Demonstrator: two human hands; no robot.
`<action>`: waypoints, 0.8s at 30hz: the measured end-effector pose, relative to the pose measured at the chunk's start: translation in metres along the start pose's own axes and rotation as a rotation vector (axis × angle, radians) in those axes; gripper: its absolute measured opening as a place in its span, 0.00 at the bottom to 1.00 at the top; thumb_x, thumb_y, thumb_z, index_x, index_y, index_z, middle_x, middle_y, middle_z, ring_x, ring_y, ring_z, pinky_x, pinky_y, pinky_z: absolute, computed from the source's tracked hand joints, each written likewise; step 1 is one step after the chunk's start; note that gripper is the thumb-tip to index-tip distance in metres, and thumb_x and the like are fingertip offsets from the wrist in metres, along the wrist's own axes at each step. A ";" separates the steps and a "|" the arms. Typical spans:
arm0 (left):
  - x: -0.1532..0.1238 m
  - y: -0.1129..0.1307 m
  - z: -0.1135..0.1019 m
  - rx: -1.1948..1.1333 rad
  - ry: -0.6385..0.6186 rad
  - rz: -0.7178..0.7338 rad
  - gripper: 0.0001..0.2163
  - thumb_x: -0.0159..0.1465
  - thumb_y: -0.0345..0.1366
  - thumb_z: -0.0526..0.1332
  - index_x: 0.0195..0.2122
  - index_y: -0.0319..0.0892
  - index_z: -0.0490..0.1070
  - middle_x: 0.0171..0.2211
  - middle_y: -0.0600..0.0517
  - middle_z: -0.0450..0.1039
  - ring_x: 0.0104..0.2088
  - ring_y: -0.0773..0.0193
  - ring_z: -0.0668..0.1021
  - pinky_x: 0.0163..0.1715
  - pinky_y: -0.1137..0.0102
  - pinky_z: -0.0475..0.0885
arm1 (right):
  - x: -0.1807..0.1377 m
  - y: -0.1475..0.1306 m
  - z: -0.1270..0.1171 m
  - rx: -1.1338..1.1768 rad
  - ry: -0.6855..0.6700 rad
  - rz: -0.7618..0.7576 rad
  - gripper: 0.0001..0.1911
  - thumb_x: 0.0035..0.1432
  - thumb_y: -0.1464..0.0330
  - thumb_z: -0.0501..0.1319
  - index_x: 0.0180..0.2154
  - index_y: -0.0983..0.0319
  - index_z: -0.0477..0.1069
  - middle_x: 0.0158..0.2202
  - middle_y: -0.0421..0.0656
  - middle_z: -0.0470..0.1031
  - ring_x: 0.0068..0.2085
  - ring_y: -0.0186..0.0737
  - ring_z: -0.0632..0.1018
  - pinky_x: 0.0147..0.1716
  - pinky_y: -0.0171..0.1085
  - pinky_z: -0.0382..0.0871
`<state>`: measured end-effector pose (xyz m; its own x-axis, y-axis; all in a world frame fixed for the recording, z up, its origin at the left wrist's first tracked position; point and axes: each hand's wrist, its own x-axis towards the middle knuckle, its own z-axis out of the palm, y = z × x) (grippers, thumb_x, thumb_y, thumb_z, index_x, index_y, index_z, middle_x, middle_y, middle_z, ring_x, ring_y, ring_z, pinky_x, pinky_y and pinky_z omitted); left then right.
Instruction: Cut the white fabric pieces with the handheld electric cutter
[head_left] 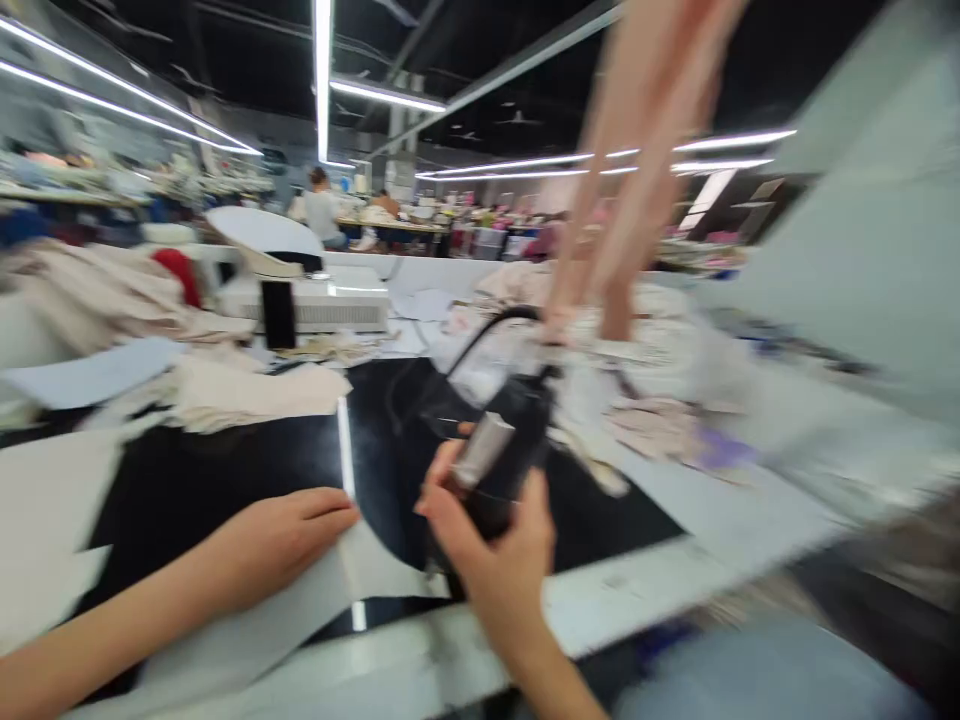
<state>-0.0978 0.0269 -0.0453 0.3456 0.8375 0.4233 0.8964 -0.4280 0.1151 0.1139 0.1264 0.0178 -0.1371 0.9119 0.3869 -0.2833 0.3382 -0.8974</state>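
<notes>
My left hand lies with its fingers together and nearly flat on a pale sheet, which could be fabric or paper. The sheet rests on a glossy black board. My right hand is wrapped round a black corded hand tool that has a light silvery cylinder on its side. Its lower end stands over the black board, near the right tip of the pale sheet. A black cord curves away behind the tool. Blur hides the tool's exact kind and working end.
A stack of cream fabric pieces lies behind my left hand. Farther back stand a white machine or box and a heap of beige cloth. Pinkish strips hang above the tool. A person sits in the distance.
</notes>
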 end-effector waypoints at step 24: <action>-0.001 0.002 0.007 0.066 -0.054 -0.027 0.10 0.80 0.28 0.54 0.54 0.38 0.75 0.54 0.46 0.81 0.57 0.57 0.83 0.56 0.71 0.82 | 0.047 0.000 0.039 0.228 -0.079 -0.036 0.24 0.48 0.63 0.80 0.46 0.54 0.75 0.29 0.35 0.75 0.25 0.40 0.76 0.21 0.39 0.78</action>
<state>-0.0950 0.0274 -0.0516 0.3338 0.8662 0.3719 0.9213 -0.3833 0.0657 0.0702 0.1599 0.0445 -0.1942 0.8760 0.4416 -0.4949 0.3012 -0.8151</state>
